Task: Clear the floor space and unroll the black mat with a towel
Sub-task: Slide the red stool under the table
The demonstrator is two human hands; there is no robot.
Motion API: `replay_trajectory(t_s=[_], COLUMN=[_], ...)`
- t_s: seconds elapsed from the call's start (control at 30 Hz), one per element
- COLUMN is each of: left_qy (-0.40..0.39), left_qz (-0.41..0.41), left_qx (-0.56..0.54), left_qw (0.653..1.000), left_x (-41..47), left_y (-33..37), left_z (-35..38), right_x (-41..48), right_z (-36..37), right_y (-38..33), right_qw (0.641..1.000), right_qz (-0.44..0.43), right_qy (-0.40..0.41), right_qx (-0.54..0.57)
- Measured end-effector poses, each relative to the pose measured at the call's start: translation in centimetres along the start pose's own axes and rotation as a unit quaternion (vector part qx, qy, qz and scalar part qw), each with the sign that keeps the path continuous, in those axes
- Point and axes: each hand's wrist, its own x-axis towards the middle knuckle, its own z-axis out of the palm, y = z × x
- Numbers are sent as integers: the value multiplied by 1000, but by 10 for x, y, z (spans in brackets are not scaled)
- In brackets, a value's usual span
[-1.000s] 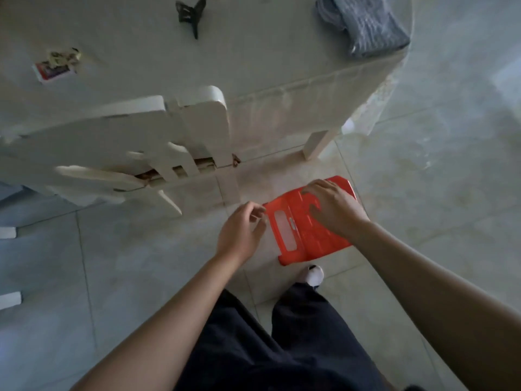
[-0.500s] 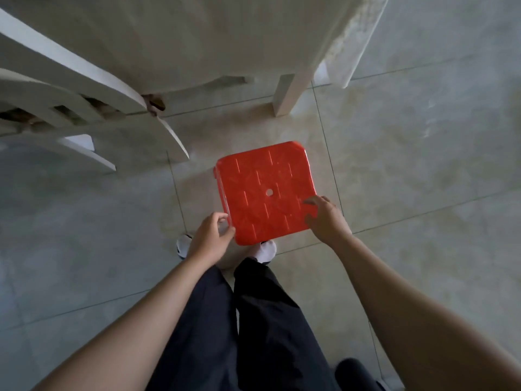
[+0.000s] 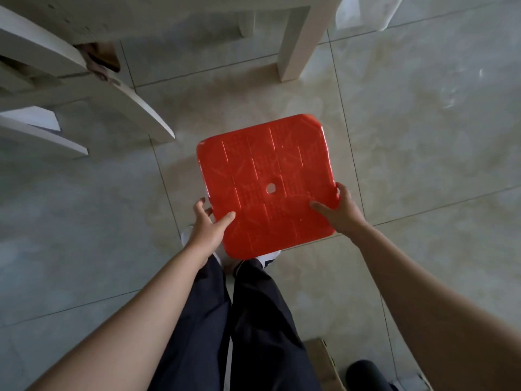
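Note:
A red plastic stool [image 3: 267, 182], seen from above with a small round hole in its square seat, is in the middle of the view above my feet. My left hand [image 3: 207, 225] grips its near left edge, thumb on the seat. My right hand [image 3: 339, 211] grips its near right edge, thumb on top and fingers around the rim. The stool's legs are hidden under the seat. No black mat or towel is in view.
A white table leg [image 3: 296, 40] stands on the tiled floor [image 3: 423, 131] beyond the stool. A white chair [image 3: 56, 77] is at the upper left. A cardboard box corner [image 3: 324, 362] and a dark rounded object [image 3: 366, 373] lie at the bottom right, beside my legs.
The stool went from lying on its side to seat-up. Both hands moved to its near edges and closed on it. It now looks larger and closer to my body.

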Motion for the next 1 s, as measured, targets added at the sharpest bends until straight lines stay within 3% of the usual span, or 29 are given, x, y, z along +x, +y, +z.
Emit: replay_trajectory(t_s=[0.13, 0.23, 0.47, 0.7, 1.0], left_qy=[-45, -39, -59, -35, -31], left_qz=[-62, -61, -89, -61, -67], left_qx=[-126, -168, -200, -238, -240], left_qw=[989, 983, 974, 969, 968], left_x=[7, 10, 30, 61, 100], left_y=[-1, 6, 51, 110, 157], left_z=[8, 5, -21, -47, -86], right_x=[6, 10, 29, 54, 86], right_z=[11, 13, 7, -3, -5], right_y=[1, -4, -40, -103, -180], right_qw=[998, 998, 998, 992, 994], right_qz=[25, 32, -18, -91, -77], right_qy=[-24, -34, -30, -37, -26], right_qx=[53, 52, 55, 80, 79])
